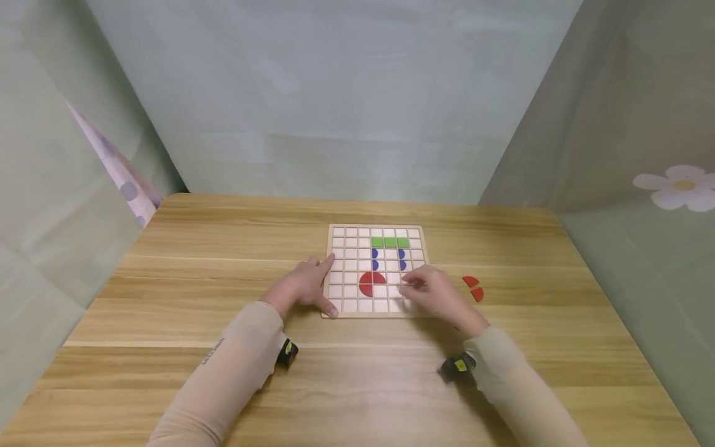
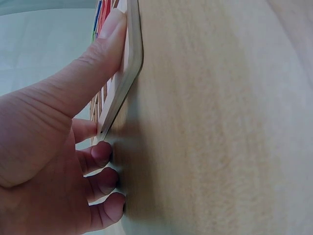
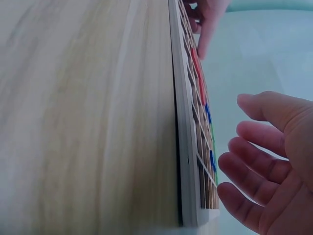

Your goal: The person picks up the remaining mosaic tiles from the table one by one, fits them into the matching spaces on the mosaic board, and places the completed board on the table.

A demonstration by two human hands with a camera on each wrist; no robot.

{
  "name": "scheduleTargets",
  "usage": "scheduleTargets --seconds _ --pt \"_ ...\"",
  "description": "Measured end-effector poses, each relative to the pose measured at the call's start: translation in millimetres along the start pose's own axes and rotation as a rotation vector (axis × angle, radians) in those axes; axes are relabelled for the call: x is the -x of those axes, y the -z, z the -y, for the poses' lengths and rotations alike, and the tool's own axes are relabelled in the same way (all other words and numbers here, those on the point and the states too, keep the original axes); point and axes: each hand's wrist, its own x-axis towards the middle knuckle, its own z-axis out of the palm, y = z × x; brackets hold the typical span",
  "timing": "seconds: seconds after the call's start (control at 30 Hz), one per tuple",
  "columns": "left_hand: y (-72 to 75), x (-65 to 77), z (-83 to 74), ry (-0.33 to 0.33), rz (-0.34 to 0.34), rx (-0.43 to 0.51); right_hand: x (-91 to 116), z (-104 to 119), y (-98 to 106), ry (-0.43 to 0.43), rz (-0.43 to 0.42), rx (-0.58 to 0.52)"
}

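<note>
A square wooden grid board [image 1: 350, 304] lies on the table, its cells pale. My left hand [image 1: 304, 284] rests at the board's left edge, thumb [image 2: 110, 29] on the frame near the front corner and the other fingers along the side. My right hand [image 1: 432, 290] hovers over the board's right part, fingers loosely bent; in the right wrist view no piece shows between thumb and fingers. Red quarter-circle pieces [image 1: 366, 285] in the grid form three quarters of a disc. Blue half-circle pieces [image 1: 375, 259] stand in two columns below a row of green square pieces [image 1: 390, 242].
Two loose red quarter-circle pieces [image 1: 473, 288] lie on the wooden table [image 1: 357, 379], right of the board and beyond my right hand. Pale cloth [image 1: 335, 112] hangs behind the table and at both sides.
</note>
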Motion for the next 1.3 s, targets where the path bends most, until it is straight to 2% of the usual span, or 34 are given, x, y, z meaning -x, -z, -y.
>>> scheduleTargets --seconds 0.3,0.67,0.8,1.07,1.3 --pt "0.2 -1.7 -0.4 -0.006 -0.002 -0.016 7 -6 8 -0.061 -0.013 0.028" --pt "0.0 -1.0 -1.3 -0.008 -0.002 -0.008 16 -18 17 -0.013 -0.042 0.04" --pt "0.2 -0.8 -1.4 -0.012 -0.003 -0.02 18 -21 19 -0.039 -0.044 0.048" --pt "0.0 -0.5 -2.0 -0.007 -0.007 -0.017 23 -28 25 -0.016 -0.061 0.05" --pt "1.0 0.5 -2.5 -0.011 -0.005 -0.012 25 -36 31 -0.048 -0.056 0.039"
